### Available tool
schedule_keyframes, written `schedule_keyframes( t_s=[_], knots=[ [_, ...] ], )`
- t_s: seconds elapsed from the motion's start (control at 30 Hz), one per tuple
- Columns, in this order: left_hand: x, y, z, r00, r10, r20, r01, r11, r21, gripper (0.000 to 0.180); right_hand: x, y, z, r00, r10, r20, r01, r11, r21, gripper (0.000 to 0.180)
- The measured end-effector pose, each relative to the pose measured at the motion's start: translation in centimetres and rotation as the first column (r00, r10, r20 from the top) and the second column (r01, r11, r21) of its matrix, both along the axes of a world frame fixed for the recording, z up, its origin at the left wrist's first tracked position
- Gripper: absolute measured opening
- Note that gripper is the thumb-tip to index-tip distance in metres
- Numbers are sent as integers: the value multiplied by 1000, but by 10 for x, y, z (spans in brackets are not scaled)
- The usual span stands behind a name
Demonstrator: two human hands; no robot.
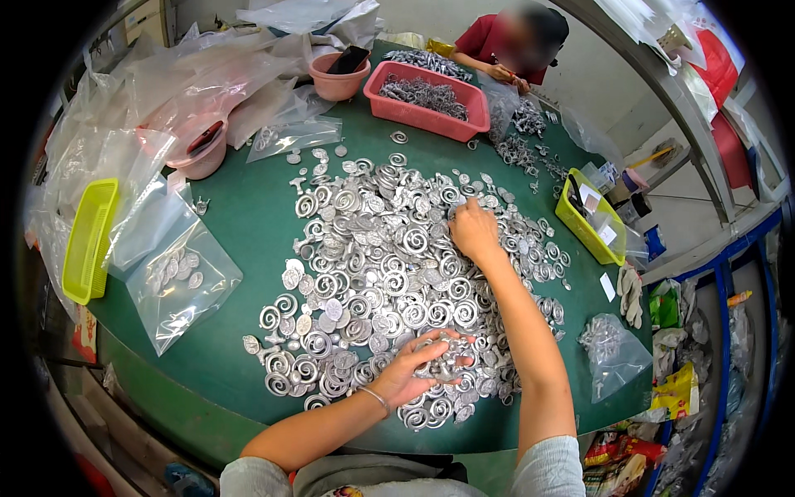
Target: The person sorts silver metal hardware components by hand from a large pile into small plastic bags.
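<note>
A wide heap of silvery metal spiral pieces and small discs (pixel 373 265) covers the middle of a round green table (pixel 248 224). My left hand (pixel 414 369) lies at the near edge of the heap, fingers curled around a small bunch of spiral pieces (pixel 445 358). My right hand (pixel 474 230) reaches further out, palm down on the far right part of the heap, fingertips pressed among the pieces; what its fingers hold is hidden.
Clear plastic bags (pixel 178 277) with a few discs lie at left beside a yellow basket (pixel 87 240). A pink tray (pixel 426 99) and pink bowls (pixel 338 76) stand at the back. Another person (pixel 513 45) works at the far side. A second yellow basket (pixel 590 219) sits right.
</note>
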State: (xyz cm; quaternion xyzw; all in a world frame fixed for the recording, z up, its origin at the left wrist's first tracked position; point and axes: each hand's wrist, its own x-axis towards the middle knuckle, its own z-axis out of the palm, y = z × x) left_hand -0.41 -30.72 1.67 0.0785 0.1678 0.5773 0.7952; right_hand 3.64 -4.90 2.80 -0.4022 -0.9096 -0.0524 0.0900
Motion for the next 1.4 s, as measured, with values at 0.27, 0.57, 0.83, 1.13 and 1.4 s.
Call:
schedule_keyframes(
  t_s=[0.27, 0.57, 0.83, 1.13, 1.4],
  knots=[
    [-4, -1, 1, 1000, 2, 8, -2, 1000, 15, 22, 9, 16, 12, 989, -9, -145, -34, 958, -286, 20],
    [-1, 0, 5, 999, 10, -32, -10, 1000, 7, 23, 45, 31, -2, 397, -502, -768, -159, 787, -597, 10],
    [-1, 0, 4, 999, 20, -35, -19, 1000, 18, 24, 30, 0, 9, 926, 74, -370, -129, 984, -127, 18],
    [1, -1, 6, 999, 23, -29, -23, 1000, 14, 25, 49, 27, -1, 798, -198, -569, -198, 805, -559, 16],
    [-3, -1, 0, 999, 42, -13, -42, 999, 19, 25, 17, -4, 13, 979, -28, -201, -25, 967, -253, 25]
  ],
)
